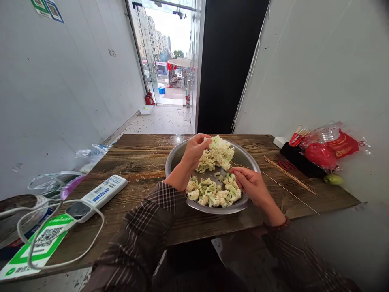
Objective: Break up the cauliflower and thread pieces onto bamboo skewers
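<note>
A steel basin (178,156) holds several pale cauliflower florets (212,194), with two groups of them visible inside. Over its far side my left hand (195,151) pinches a cauliflower piece (223,151) between thumb and fingers. My right hand (251,182) is closed at the basin's right rim, its fingertips pinched on a thin bamboo skewer (232,164) that points up toward the held cauliflower. Whether the skewer's tip is inside the cauliflower, I cannot tell.
On the wooden table (142,154), loose bamboo skewers (290,175) lie right, near a black box (299,160) with red packages (322,154). A power strip (101,196), white cable (99,239) and green QR card (45,241) lie left. A glass door (165,48) stands beyond.
</note>
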Available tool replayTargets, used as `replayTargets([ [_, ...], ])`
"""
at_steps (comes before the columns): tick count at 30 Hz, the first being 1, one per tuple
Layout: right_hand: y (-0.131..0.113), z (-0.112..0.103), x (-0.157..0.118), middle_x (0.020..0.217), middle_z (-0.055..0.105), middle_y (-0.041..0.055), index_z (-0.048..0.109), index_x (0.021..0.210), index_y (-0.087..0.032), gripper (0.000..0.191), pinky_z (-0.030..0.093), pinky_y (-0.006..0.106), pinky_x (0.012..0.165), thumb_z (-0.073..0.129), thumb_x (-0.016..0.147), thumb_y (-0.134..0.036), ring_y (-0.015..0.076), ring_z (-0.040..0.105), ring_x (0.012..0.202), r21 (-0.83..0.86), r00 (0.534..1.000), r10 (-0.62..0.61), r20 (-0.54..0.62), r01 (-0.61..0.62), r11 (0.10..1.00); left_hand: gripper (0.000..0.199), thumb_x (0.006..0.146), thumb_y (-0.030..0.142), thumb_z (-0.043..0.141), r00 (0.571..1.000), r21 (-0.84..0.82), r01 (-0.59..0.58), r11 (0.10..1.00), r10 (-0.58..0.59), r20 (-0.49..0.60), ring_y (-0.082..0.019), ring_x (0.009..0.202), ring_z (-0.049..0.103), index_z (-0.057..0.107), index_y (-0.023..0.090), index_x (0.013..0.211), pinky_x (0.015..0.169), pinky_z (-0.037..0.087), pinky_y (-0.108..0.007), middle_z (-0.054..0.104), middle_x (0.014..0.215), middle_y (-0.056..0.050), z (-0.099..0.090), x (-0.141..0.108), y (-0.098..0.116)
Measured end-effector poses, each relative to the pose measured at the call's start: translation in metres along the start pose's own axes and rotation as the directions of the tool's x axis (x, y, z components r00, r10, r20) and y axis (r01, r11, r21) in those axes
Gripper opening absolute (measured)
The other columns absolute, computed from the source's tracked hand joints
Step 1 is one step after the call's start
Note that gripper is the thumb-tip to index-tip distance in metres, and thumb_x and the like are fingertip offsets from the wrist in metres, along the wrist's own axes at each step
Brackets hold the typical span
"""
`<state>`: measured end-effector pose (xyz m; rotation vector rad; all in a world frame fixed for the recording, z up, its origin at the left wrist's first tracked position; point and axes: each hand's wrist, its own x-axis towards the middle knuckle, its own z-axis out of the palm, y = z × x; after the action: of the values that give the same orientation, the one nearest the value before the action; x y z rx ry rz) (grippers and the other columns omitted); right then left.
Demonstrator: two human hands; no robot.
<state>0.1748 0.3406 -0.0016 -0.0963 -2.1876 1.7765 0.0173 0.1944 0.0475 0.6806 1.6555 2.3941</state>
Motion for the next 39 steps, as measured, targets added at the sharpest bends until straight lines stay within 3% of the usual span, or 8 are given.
replayTargets([
  [4,-0.001,-0.001,0.002,0.054,0.050,-0.0040,0.067,0.106,-0.013,0.043,0.033,0.021,0.043,0.055,0.085,-0.049,0.0080,0.042,0.046,-0.052,0.998,-0.011,0.056,0.014,0.999,0.010,0.071,0.024,0.069,0.994,0.092,-0.104,0.990,0.106,-0.018,-0.007,0.059,0.046,0.065,0.016,0.075,0.057,0.037,-0.019,0.055,0.066,0.002,-0.003,0.003,-0.005],
  [8,-0.004,-0.003,0.006,0.063,0.058,-0.0001,0.067,0.106,-0.013,0.043,0.041,0.022,0.048,0.057,0.084,-0.049,0.0100,0.051,0.052,-0.067,0.993,0.013,0.115,-0.006,0.998,0.008,0.069,0.022,0.069,0.988,0.137,-0.130,0.982,0.140,-0.067,-0.008,0.059,0.045,0.065,0.017,0.073,0.057,0.035,-0.020,0.054,0.065,0.002,-0.002,0.003,-0.004],
  [17,0.000,0.004,0.008,0.051,0.047,-0.0054,0.068,0.095,-0.013,0.034,0.032,0.021,0.044,0.060,0.081,-0.043,0.0078,0.040,0.045,-0.059,0.990,-0.088,-0.109,0.082,0.995,0.014,0.063,0.018,0.072,0.992,0.234,-0.121,0.965,0.126,-0.004,-0.008,0.056,0.039,0.066,0.018,0.076,0.054,0.031,-0.021,0.048,0.059,0.004,0.001,0.001,-0.003],
  [26,0.005,-0.001,0.003,0.057,0.054,-0.0021,0.072,0.093,-0.013,0.032,0.033,0.023,0.048,0.062,0.079,-0.039,0.0089,0.042,0.050,-0.073,0.989,-0.095,-0.113,0.087,0.994,0.008,0.067,0.020,0.068,0.974,0.442,-0.210,0.872,0.228,0.012,-0.010,0.056,0.035,0.067,0.020,0.075,0.055,0.027,-0.023,0.041,0.055,0.005,-0.005,0.005,-0.003],
  [33,0.006,-0.003,0.002,0.053,0.054,-0.0024,0.073,0.090,-0.011,0.033,0.032,0.022,0.046,0.067,0.076,-0.041,0.0085,0.041,0.048,0.016,0.994,-0.025,-0.110,0.027,1.000,0.012,0.066,0.018,0.068,0.991,0.226,-0.118,0.967,0.130,-0.038,-0.010,0.062,0.048,0.066,0.017,0.078,0.059,0.035,-0.022,0.055,0.064,0.002,-0.006,0.005,-0.003],
  [39,0.007,-0.005,0.001,0.053,0.054,-0.0026,0.074,0.089,-0.013,0.031,0.032,0.022,0.046,0.069,0.074,-0.041,0.0084,0.042,0.048,0.057,0.995,-0.002,-0.104,0.008,0.998,0.016,0.070,0.020,0.071,0.999,-0.032,0.044,0.999,-0.044,-0.019,-0.009,0.063,0.057,0.062,0.014,0.082,0.056,0.038,-0.020,0.059,0.064,-0.001,-0.007,0.001,0.002],
])
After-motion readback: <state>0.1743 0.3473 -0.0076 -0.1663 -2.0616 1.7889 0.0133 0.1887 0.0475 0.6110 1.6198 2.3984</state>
